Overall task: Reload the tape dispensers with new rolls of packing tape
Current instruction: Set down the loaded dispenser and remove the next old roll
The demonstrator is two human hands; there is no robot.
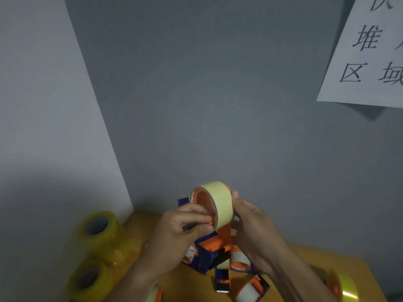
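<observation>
I hold an orange and blue tape dispenser (pixel 224 236) upright above the wooden table (pixel 305 258). A pale yellow roll of tape (pixel 220 199) sits on its orange hub at the top. My left hand (pixel 183 227) pinches the near rim of the roll and hub with curled fingers. My right hand (pixel 250 221) cups the far side of the roll and the dispenser, fingertips at the roll's edge. The dispenser's lower body is partly hidden behind my hands.
Several other dispensers (pixel 253 286) lie on the table under my hands. Two clear yellow tape rolls (pixel 98 227) stand stacked at the left edge, another yellow roll (pixel 346 286) at the right. A paper sign (pixel 366 53) hangs on the grey wall.
</observation>
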